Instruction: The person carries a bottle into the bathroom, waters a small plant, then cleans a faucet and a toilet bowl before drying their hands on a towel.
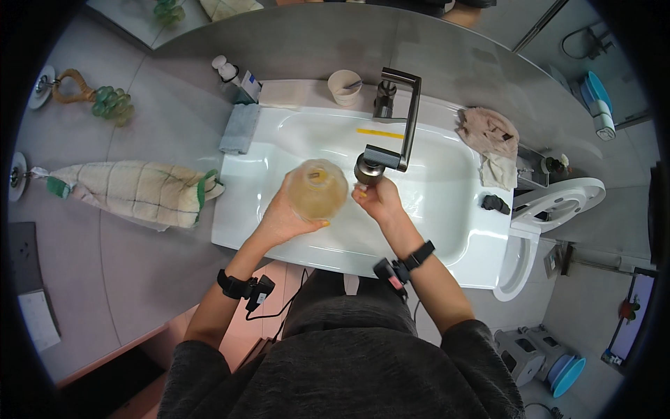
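Dark grey knitted sleeves, coarse-textured, at the lower edge; both forearms bare above them, each with a black wrist strap carrying a small device.

Left hand [283,218]: fingers curled closed around the side of a round, translucent amber jar [318,188], smooth-walled and bulbous, held over the middle of the basin.

Right hand [377,199]: fingers drawn together at the faucet's outlet, just beside the jar; what they pinch, if anything, cannot be told.

Faucet [399,119]: dark metal, angular, square-section spout rising from the back ledge and bending forward to a cylindrical head above the basin.

Sink [447,209]: white, glossy, rectangular with rounded corners, a yellow strip lying near its back wall.

Back ledge: beige cup [345,86], a white pump bottle [227,70], folded grey cloth [239,128] draped over the left rim.

Right rim: crumpled beige rag [492,136], a small black object [495,203].

Wall to the left: cream checked towel [129,192] with green trim, hanging from a hook; green glass-bead ornament [112,103].

Right: white toilet seat [562,202], oval.
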Action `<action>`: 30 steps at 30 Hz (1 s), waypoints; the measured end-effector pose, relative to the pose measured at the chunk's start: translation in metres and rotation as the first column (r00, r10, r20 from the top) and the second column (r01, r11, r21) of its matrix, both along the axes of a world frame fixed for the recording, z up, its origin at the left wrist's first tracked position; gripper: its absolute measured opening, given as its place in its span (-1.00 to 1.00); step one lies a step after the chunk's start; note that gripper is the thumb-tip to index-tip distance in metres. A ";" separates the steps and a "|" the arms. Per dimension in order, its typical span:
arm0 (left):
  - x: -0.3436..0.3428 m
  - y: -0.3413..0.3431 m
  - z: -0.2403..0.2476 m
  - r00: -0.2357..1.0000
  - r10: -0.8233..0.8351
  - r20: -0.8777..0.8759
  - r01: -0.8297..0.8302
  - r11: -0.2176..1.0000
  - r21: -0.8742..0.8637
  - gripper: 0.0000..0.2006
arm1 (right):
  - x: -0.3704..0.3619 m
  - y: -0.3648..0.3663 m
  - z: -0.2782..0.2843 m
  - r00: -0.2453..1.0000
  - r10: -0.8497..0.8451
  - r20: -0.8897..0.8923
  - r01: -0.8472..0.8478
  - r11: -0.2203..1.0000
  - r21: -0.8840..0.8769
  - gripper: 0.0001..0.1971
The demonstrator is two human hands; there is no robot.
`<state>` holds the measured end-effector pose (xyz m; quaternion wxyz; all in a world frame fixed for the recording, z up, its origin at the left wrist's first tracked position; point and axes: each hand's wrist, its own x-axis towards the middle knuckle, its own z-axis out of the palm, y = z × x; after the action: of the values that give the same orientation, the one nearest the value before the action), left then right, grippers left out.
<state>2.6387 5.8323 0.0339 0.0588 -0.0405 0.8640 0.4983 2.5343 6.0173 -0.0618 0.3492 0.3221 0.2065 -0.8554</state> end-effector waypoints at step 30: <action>-0.005 -0.014 -0.009 0.992 0.101 -0.077 -0.098 0.994 0.043 -0.16 | 0.008 0.019 -0.046 0.998 0.070 -0.004 -0.068 0.983 0.169 -0.73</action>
<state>2.6334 5.8184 0.0246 0.0004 -0.0626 0.8528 0.5184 2.5424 6.0365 -0.1080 0.3490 0.3389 0.2910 -0.8238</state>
